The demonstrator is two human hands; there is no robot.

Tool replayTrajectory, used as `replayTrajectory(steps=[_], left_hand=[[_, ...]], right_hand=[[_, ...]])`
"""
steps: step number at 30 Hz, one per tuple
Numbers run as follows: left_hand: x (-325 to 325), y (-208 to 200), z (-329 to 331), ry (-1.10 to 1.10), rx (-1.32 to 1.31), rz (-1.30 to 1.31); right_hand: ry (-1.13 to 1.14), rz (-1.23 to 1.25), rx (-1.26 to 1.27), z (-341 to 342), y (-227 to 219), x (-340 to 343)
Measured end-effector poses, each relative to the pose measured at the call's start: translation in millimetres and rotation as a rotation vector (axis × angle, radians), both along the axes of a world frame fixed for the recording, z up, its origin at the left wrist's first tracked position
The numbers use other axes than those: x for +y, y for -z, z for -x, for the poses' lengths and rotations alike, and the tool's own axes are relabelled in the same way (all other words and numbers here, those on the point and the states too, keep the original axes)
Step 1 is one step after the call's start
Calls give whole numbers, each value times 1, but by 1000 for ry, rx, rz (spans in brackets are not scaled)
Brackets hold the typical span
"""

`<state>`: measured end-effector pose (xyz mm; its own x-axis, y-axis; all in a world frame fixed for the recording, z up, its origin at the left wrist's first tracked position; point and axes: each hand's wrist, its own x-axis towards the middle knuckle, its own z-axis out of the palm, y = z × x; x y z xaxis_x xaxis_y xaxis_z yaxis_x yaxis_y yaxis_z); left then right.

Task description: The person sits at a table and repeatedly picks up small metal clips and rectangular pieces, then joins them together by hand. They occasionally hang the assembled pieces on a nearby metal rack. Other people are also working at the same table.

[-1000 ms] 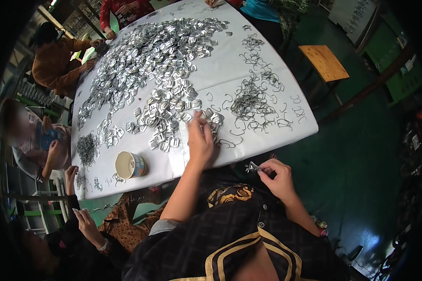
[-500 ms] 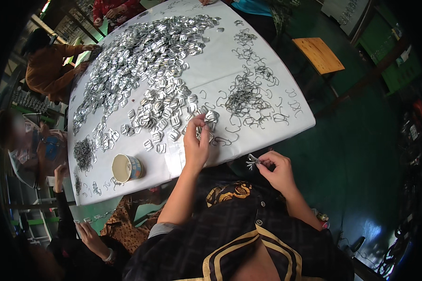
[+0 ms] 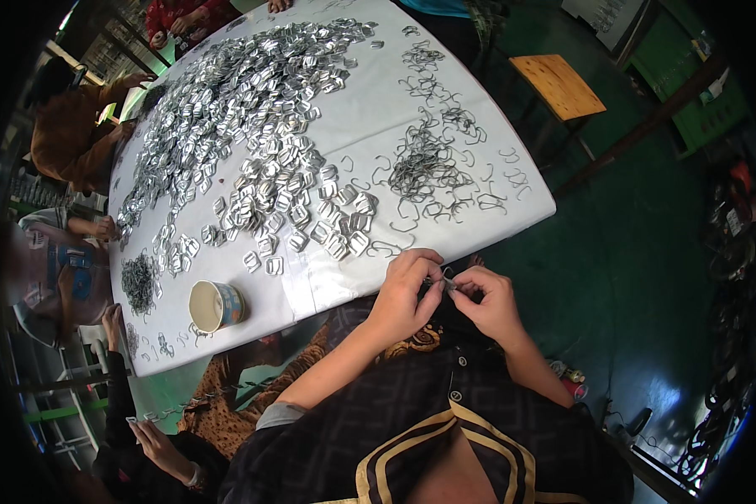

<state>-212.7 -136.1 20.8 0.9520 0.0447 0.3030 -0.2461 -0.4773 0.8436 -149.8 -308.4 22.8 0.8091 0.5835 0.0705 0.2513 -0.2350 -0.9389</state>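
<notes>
My left hand (image 3: 407, 298) and my right hand (image 3: 487, 307) meet just off the near edge of the table, fingertips pinched together. Between them is a small grey metal piece (image 3: 448, 282) with a thin bent wire showing; the fingers cover most of it. I cannot make out what my left fingertips hold on their side. On the table beyond my hands lie loose bent wire hooks (image 3: 428, 172) in a tangled heap. To their left spreads a large pile of flat silver metal buckles (image 3: 281, 176), its nearest pieces not far from my left hand.
A paper tub (image 3: 216, 306) stands near the front left of the white-covered table (image 3: 269, 315). A dark heap of small wire pieces (image 3: 139, 281) lies beyond it. Other people sit along the left and far sides; one person's hand (image 3: 161, 445) is low at left. A wooden stool (image 3: 559, 86) stands at right.
My left hand has come back from the buckles to my right hand at the table edge. My right hand has shifted slightly left, still pinching its metal piece. The view has shifted slightly.
</notes>
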Motion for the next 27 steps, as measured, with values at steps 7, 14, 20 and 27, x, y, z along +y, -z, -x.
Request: replayTrajectory(steps=[7,14,20,27], left_hand=[[-5,12,10,77,-35,268],[-7,12,17,105,-44,198],[-7,10,25,139,-16,167],[-6,11,23,131,-19,190]], right_hand=[[-166,-295,311,-32,12,-7],[-357,10,-131,-67,3,90],[-367,136,-400,-69,31,158],[-335,246,-250,-76,22,151]])
